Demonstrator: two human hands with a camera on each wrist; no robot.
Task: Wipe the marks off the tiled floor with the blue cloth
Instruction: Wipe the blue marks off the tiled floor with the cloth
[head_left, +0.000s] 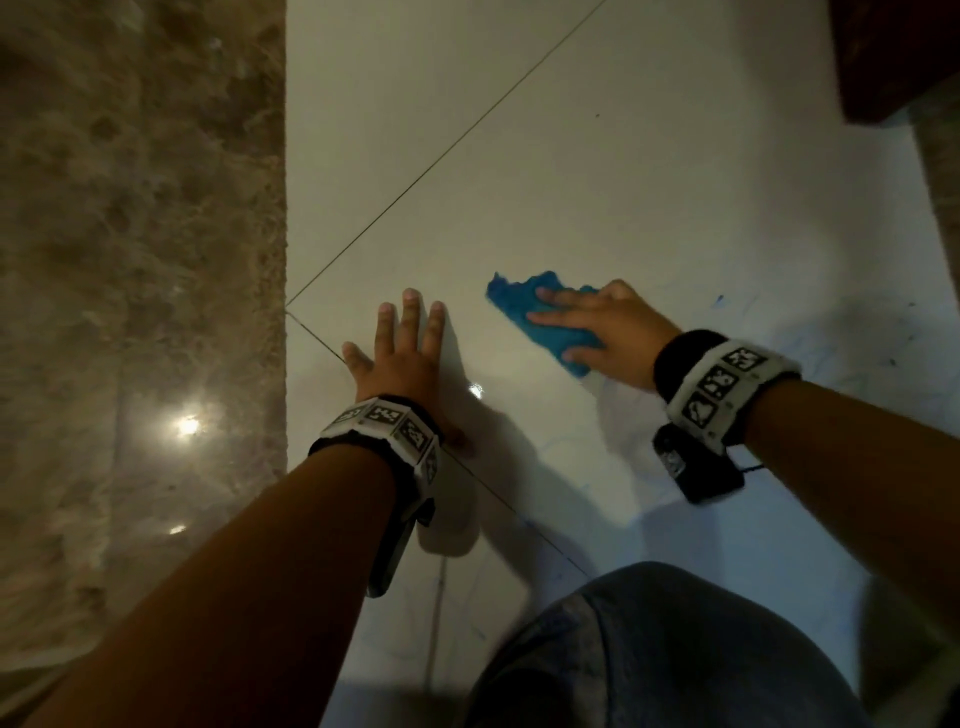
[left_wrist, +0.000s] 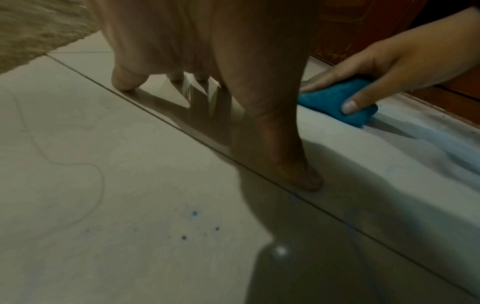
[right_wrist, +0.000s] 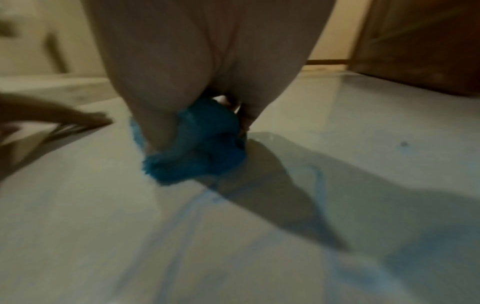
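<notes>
Plainly, the right hand (head_left: 602, 327) was pressing the blue cloth (head_left: 540, 322) down on the tiled floor (head_left: 597, 197), fingers laid over the top and thumb curled against its near edge, the cloth bunched under the palm. The left hand (head_left: 400, 353) lay flat on the tile just to the left, fingers spread, holding nothing (a brace, I judged). The work looked partly done: pale blue smears (right_wrist: 187, 222) trailed near the cloth, blue scribbles and specks (head_left: 719, 300) remained to the right, and dots (left_wrist: 194, 213) sat near the left wrist. The far tile looked nearly clean.
</notes>
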